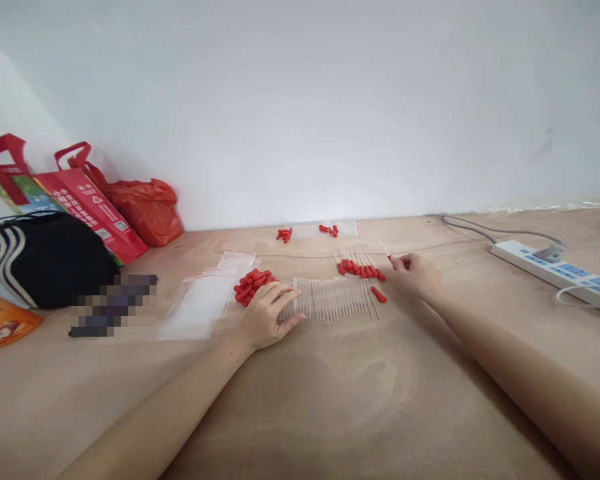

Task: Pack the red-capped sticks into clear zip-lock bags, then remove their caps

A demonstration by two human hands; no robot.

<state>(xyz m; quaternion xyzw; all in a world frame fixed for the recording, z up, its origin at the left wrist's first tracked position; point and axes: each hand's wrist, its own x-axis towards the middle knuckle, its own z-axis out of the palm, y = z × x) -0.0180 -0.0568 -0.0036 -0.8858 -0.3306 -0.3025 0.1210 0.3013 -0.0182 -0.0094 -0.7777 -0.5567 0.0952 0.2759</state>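
Observation:
My left hand (273,313) lies with thumb and fingers apart over the left end of a row of thin glass dropper tubes (337,299). Just behind it is a heap of red rubber bulbs (253,285). Between the fingertips of my right hand (417,272) is a glass dropper (384,247) by its red bulb, the thin tube pointing up and away. Left of that hand, several droppers with red bulbs (360,269) lie side by side. One loose red bulb (379,294) rests at the row's right end.
Clear plastic bags (195,307) lie left of the bulbs. More bags (350,229) with red bulbs lie near the wall. A white power strip (560,270) sits at right. Shopping bags (90,207), a black bag (65,260) and an orange pack (7,320) stand at left.

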